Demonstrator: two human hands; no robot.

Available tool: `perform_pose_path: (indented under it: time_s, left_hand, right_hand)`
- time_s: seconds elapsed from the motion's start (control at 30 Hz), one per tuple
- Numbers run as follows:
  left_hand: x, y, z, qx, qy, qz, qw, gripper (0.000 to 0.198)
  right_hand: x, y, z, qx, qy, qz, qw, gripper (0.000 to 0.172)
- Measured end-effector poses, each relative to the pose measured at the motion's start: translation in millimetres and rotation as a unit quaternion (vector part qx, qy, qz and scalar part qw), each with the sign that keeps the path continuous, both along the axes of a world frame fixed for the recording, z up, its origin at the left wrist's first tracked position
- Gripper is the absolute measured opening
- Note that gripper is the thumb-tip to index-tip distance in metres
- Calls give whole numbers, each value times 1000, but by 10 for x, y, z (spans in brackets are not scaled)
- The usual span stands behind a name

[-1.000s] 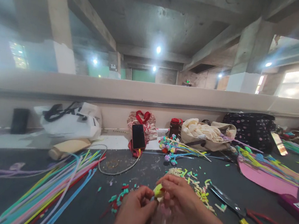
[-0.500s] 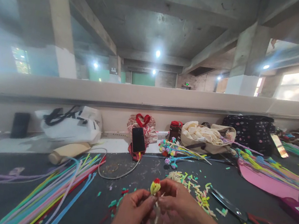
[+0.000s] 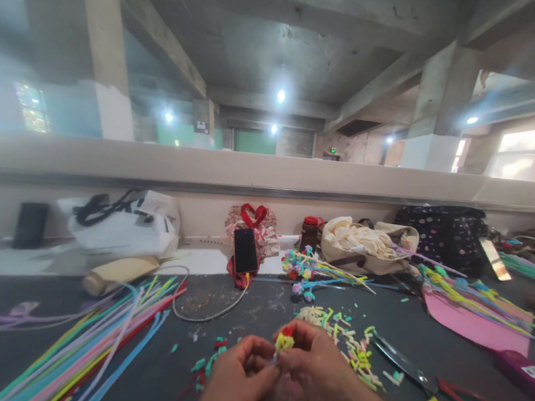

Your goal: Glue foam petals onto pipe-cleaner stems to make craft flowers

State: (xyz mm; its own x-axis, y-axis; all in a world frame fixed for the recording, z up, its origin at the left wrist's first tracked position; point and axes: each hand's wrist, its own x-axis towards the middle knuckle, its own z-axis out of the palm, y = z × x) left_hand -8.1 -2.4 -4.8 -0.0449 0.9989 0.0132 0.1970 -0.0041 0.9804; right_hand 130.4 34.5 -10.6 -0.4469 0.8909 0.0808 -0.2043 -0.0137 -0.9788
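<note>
Concrete beams (image 3: 295, 5) span the ceiling above a dark table (image 3: 171, 389). Both hands meet at the near edge, centre. Right hand (image 3: 317, 360) holds a small yellow flower with a red top (image 3: 284, 342) in a narrow pinch between thumb and fingers. Left hand (image 3: 243, 376) sits at the flower's lower left, fingers drawn close together; whether they grip its base cannot be told. Cut pieces (image 3: 362, 360) lie scattered beyond the right hand. Scissors (image 3: 404, 362) rest to the right, blades apart from the hand. Colored stems (image 3: 94, 349) lie bundled at left.
</note>
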Motion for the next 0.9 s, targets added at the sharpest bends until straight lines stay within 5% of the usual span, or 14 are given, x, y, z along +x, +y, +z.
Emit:
perform_pose_path:
  time_s: [0.17,0.4,0.63,0.9]
  left_hand:
    - [-24,-17,34,23,20,-12,999,12]
    - [-48,6,-20,-41,-98,-41,994,26]
    - [-122,59,-23,-149,-282,-84,944,26]
    - [-118,-4,96,-241,-349,-62,904,20]
  right_hand:
    - [-18,-47,69,14,-30,2,999,18]
    - [20,-35,58,-5,-30,59,998,37]
    - [38,-31,86,30,-34,62,997,26]
    - [-15,-61,8,-22,-31,46,998,27]
